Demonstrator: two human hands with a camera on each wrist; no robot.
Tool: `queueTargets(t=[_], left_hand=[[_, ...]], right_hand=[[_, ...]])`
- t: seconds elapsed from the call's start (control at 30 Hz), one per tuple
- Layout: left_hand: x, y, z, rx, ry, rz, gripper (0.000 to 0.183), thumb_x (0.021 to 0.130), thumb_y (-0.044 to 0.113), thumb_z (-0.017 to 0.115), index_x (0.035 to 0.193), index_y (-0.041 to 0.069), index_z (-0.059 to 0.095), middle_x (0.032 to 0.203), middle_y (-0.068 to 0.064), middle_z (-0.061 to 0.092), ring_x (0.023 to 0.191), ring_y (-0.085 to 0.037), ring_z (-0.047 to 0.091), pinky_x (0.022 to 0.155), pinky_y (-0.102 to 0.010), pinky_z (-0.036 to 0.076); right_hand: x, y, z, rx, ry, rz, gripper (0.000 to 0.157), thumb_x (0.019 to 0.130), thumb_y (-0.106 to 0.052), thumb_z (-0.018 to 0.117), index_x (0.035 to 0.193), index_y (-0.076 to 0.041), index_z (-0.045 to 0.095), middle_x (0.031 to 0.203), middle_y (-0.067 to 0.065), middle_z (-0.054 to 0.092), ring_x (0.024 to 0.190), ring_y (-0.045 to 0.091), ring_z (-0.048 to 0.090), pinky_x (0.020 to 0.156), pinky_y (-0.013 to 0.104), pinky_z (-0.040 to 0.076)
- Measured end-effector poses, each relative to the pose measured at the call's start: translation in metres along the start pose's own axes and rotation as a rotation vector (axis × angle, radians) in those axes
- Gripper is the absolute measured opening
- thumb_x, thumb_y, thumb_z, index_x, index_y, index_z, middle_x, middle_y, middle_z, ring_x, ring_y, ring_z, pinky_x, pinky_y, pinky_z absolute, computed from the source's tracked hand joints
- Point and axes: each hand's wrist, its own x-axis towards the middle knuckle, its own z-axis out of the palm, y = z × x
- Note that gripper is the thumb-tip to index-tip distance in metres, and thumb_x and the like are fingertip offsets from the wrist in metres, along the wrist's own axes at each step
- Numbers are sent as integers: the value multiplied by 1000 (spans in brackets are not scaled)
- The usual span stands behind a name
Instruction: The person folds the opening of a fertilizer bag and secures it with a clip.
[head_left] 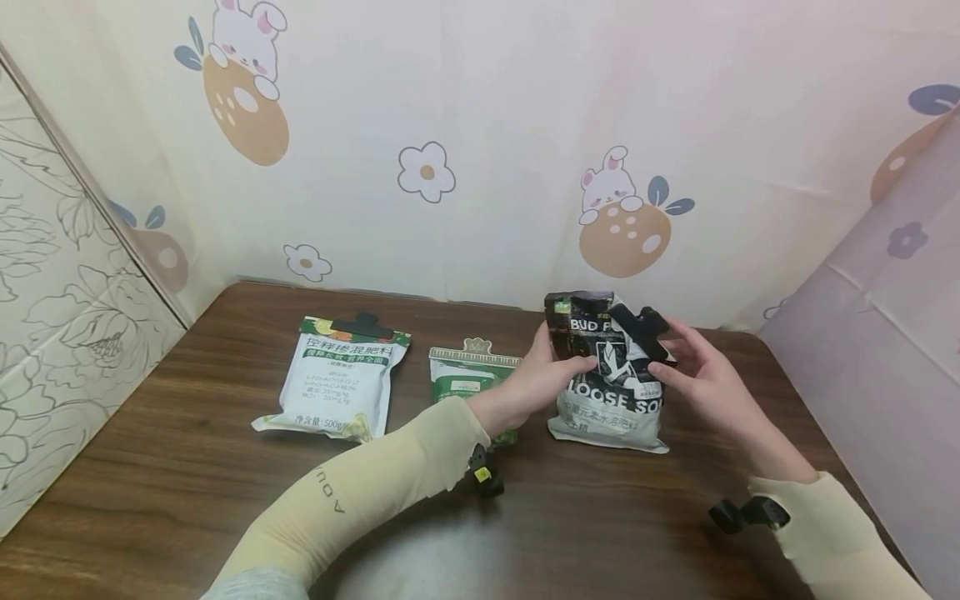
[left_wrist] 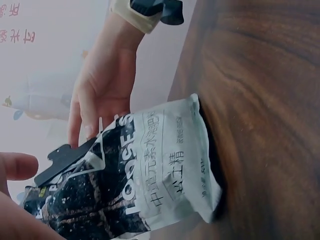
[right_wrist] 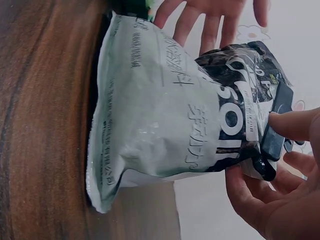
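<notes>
A black-and-white soil fertilizer bag stands on the table, its lower end resting on the wood. Slanting across its upper right corner is a black bag clip. My right hand pinches the clip at that corner, thumb in front and fingers behind. On the bag's left side is my left hand, its thumb reaching over the front. In the right wrist view the left hand's fingers are spread and straight beside the bag.
A white fertilizer bag with a dark clip lies at the left of the brown wooden table. Between the bags, a green-and-white bag with a pale green clip is partly hidden by my left arm. A printed curtain hangs behind.
</notes>
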Motion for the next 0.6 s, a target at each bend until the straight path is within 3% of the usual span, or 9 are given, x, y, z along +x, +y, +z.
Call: queueTargets(t=[0.27, 0.33, 0.4, 0.5, 0.53, 0.6], left_hand=[[-2, -5, 2, -38, 23, -28, 74, 92, 27, 69, 151, 22, 23, 136, -1, 46, 138, -21, 36, 115, -45, 23], [-3, -8, 3, -43, 24, -39, 73, 92, 27, 69, 149, 22, 24, 137, -1, 45, 139, -21, 34, 115, -45, 22], [-3, -10, 5, -40, 17, -49, 75, 92, 28, 69, 150, 22, 22, 141, -2, 42, 140, -21, 31, 115, -45, 21], [-4, -13, 6, -20, 11, -67, 84, 91, 28, 69, 155, 20, 15, 153, -4, 33, 144, -21, 25, 116, -44, 19], [-4, -13, 7, -10, 7, -78, 89, 91, 29, 69, 157, 18, 11, 157, -5, 28, 145, -21, 22, 116, -44, 18], [-4, -15, 6, 9, -1, -100, 97, 91, 30, 69, 159, 16, 3, 163, -6, 18, 147, -21, 16, 117, -43, 15]], right_hand=[[0, 5, 7, 17, -13, -40, 90, 89, -14, 77, 158, -11, 20, 140, 32, 46, 124, 54, 46, 96, 65, 38], [-2, 7, 9, 38, -14, -25, 86, 89, -16, 78, 155, -7, 24, 143, 31, 44, 125, 54, 45, 98, 57, 42], [-5, 10, 10, 68, -13, -10, 80, 89, -14, 77, 149, -3, 25, 144, 31, 44, 124, 54, 47, 95, 40, 48], [-8, 13, 12, 78, -10, 10, 66, 89, -13, 77, 135, 0, 32, 144, 29, 45, 122, 52, 50, 82, 19, 48], [-8, 14, 12, 68, -15, 13, 61, 90, -13, 76, 132, 0, 35, 144, 29, 45, 122, 53, 50, 81, 19, 48], [-6, 15, 12, 30, -35, 13, 52, 90, -16, 76, 128, -1, 43, 145, 28, 45, 123, 55, 48, 86, 32, 52]])
